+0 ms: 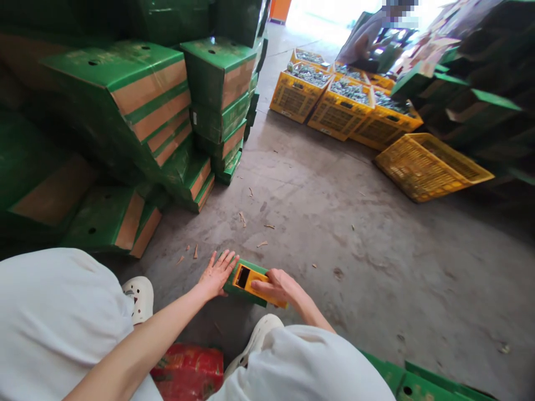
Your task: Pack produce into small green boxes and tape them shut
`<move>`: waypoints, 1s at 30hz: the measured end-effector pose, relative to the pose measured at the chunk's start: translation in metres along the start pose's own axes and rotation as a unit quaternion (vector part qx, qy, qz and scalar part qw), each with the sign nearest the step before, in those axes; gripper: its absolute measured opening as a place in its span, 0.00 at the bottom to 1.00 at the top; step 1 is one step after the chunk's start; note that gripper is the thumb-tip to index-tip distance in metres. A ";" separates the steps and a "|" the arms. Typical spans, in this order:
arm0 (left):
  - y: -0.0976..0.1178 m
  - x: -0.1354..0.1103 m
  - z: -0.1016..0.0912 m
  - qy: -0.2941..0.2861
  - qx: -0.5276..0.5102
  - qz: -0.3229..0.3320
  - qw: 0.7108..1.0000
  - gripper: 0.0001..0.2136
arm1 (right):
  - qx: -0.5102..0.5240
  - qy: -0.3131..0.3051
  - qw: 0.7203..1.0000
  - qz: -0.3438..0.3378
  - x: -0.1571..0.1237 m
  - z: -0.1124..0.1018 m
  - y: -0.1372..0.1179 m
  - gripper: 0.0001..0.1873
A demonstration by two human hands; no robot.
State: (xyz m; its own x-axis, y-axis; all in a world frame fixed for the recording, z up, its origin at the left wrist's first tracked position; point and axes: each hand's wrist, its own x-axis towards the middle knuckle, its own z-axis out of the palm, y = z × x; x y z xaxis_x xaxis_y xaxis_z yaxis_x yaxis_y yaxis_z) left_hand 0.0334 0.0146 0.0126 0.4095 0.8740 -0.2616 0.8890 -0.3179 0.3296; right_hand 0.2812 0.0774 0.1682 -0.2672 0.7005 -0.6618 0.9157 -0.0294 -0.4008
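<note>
Low over the floor, between the white clogs, is a green cardboard piece, perhaps a small box or a folded carton; most of it is covered. My left hand lies on its left end with fingers spread flat. My right hand is wrapped round a yellow handheld tool with a dark opening at its left end. The tool lies along the top of the green cardboard. Its underside is hidden, so I cannot tell its exact kind.
Stacked green cartons rise on the left. Yellow crates of greyish-green produce stand ahead, near a seated person. One yellow crate tilts at right. Below me are a red object and green cardboard. Scraps litter the concrete floor.
</note>
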 end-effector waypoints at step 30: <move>0.076 0.029 0.018 -0.001 0.008 0.028 1.000 0.65 | 0.002 0.007 0.996 0.088 -0.021 0.000 0.034 0.32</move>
State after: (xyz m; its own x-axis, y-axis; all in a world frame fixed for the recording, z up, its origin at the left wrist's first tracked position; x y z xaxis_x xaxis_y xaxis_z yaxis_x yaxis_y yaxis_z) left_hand 0.1162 0.0092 0.0140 0.4596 0.8540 -0.2439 0.8673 -0.3725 0.3302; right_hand 0.3178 0.0619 0.1686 -0.0984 0.6946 -0.7126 0.9470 -0.1546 -0.2815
